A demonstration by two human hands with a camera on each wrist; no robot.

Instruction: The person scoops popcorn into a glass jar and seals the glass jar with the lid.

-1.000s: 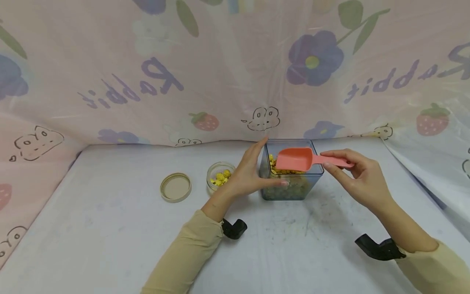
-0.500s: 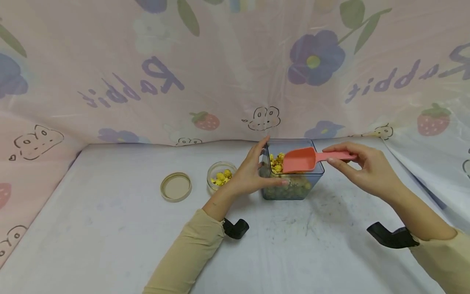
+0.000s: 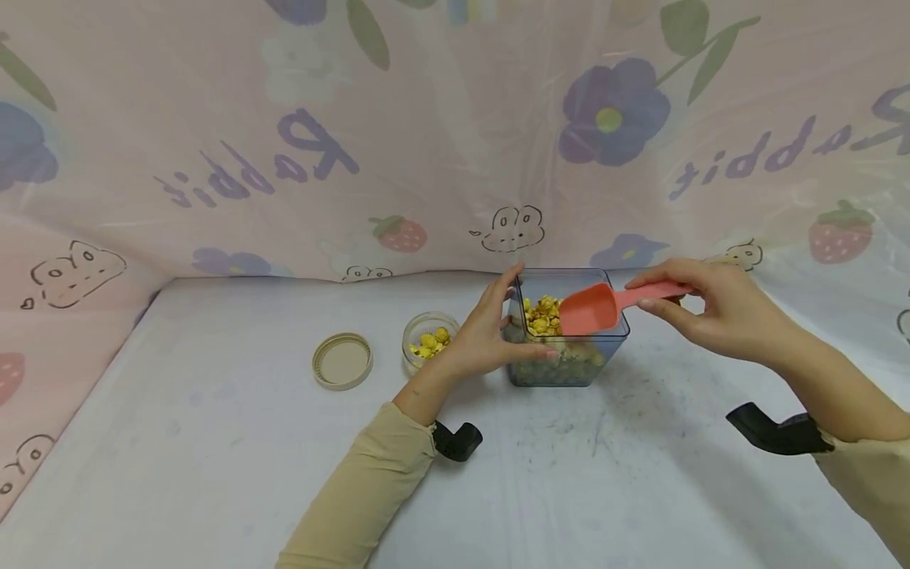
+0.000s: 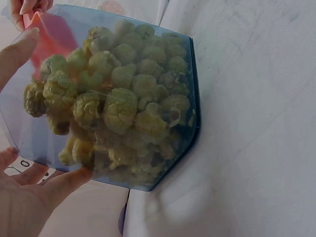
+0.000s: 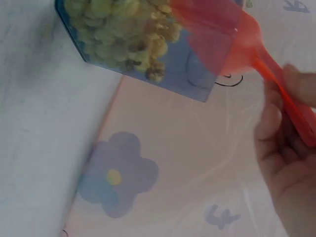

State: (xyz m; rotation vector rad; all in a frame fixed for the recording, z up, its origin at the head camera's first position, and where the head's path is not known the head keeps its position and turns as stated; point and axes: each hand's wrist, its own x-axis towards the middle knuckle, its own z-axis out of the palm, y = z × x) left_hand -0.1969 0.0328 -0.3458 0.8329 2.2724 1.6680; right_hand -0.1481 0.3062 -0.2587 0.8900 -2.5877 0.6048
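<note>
A clear bluish square container (image 3: 569, 367) holds yellow popcorn (image 3: 543, 316), which shows through its wall in both wrist views. My left hand (image 3: 479, 336) grips its left side, the thumb across the front and the other fingers toward the back. My right hand (image 3: 718, 312) pinches the handle of a coral-red scoop (image 3: 590, 308) between thumb and fingers. The scoop's bowl dips inside the container's mouth, tilted, beside the popcorn; no popcorn shows in it. In the right wrist view the scoop (image 5: 242, 49) crosses the container's rim.
Left of my left hand, partly covered by it, stands a small round clear jar (image 3: 426, 324) with some popcorn in it. A beige round lid (image 3: 342, 361) lies further left on the white table (image 3: 235, 442). A patterned curtain (image 3: 426, 142) hangs behind.
My right hand and the scoop have shifted to the right, with the handle end rising, uncovering more popcorn in the container. My left hand keeps its hold on the container.
</note>
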